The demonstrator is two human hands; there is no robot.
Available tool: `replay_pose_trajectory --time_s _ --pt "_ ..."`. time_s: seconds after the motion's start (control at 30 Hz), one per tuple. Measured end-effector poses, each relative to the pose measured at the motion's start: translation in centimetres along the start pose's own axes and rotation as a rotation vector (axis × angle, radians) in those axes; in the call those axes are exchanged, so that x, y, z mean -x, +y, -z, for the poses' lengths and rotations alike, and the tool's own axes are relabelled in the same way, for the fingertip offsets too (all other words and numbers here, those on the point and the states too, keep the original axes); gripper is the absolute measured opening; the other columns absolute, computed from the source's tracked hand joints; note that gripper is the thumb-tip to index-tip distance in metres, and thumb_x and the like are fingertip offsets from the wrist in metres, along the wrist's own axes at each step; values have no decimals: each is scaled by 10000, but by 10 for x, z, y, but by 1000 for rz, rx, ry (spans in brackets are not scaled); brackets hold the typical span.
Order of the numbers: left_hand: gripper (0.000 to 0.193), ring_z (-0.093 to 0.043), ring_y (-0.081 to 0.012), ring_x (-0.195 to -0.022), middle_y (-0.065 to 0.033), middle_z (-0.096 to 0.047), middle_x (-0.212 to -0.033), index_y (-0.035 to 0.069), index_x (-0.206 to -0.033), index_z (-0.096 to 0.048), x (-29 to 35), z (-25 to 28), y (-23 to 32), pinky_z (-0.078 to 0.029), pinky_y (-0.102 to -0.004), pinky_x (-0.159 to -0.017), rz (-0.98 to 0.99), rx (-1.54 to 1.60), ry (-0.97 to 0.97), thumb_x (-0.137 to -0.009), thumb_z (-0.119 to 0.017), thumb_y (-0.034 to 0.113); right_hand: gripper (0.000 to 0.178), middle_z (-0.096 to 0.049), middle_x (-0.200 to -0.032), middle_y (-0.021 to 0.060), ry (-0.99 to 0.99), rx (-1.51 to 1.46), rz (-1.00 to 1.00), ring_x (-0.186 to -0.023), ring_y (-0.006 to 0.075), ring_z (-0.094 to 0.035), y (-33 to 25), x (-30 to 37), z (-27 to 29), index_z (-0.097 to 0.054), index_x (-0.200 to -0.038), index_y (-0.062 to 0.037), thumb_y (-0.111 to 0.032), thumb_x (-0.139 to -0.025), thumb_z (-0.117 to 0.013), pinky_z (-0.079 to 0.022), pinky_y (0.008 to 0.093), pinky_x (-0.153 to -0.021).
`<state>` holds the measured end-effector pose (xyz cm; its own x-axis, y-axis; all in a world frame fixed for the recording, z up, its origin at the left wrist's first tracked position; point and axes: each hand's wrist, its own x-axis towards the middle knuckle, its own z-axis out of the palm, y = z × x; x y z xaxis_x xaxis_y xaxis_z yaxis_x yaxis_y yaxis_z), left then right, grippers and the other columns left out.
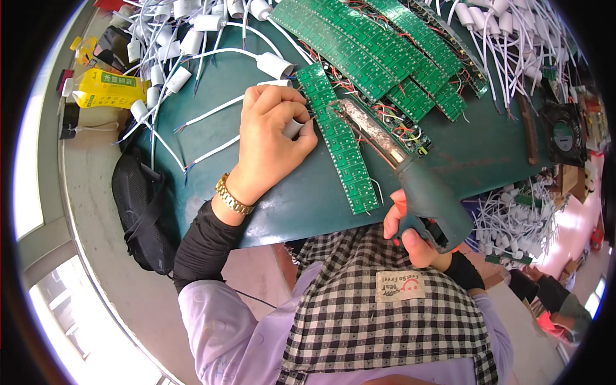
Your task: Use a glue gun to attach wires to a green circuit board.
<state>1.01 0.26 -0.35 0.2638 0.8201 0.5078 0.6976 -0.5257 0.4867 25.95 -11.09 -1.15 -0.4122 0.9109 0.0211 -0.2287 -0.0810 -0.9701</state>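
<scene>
My left hand (273,138) rests on the dark green table (475,154) and pinches a small white lamp socket (292,128) against the end of a long green circuit board strip (343,147). A gold watch sits on that wrist. My right hand (410,234) grips the handle of a dark green soldering gun (423,192). Its long worn metal barrel (369,128) points up-left, with the tip near the strip's top end, close to my left fingers.
More green circuit boards with red wires (391,51) lie stacked at the back. White wired sockets (192,38) pile up at the back left and back right (507,25). A yellow packet (106,88), a black bag (144,212) and a bin of sockets (513,224) surround the table.
</scene>
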Motion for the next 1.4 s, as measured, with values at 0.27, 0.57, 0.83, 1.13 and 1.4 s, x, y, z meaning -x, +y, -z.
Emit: replay_pose_trajectory --time_s 0.27,0.57,0.83,1.13,1.4 --pt "167 -510 -246 -808 -22 -578 -827 70 -665 -562 1 4 -4 -410 -340 -744 -26 6 32 -569 -661 -24 474 -553 -770 95 -27 -36 101 -673 155 -547 2 -2 -1 -402 -1235 28 -192 -849 -567 -446 286 -580" --pt "178 -537 -267 -790 -71 -584 -891 56 -786 -553 -7 20 -21 -441 -360 -749 -202 0 38 -648 -654 6 550 -505 -720 96 163 -204 96 -609 187 -522 4 3 -6 -320 -1228 3 -349 -871 -548 -463 312 -564" --pt "334 -534 -290 -967 -119 -553 -1047 86 -1041 -596 -34 55 -95 -410 -376 -857 -27 -338 21 -709 -607 50 523 -503 -702 92 201 -292 109 -600 192 -528 4 -5 -8 -317 -1211 -17 -339 -870 -548 -471 322 -567" --pt "288 -594 -273 -786 -105 -611 -828 26 -1039 -578 -38 62 -98 -463 -340 -754 279 204 -378 -765 -488 33 523 -506 -702 97 189 -303 148 -604 200 -533 8 -4 -5 -314 -1214 -19 -335 -871 -550 -472 328 -571" --pt "278 -621 -378 -821 -246 -629 -847 -5 -978 -517 -100 31 -129 -504 -430 -700 401 -553 3 -846 -504 239 522 -507 -723 99 154 -285 147 -625 201 -535 7 -2 -5 -304 -1231 -25 -328 -878 -540 -472 331 -593"
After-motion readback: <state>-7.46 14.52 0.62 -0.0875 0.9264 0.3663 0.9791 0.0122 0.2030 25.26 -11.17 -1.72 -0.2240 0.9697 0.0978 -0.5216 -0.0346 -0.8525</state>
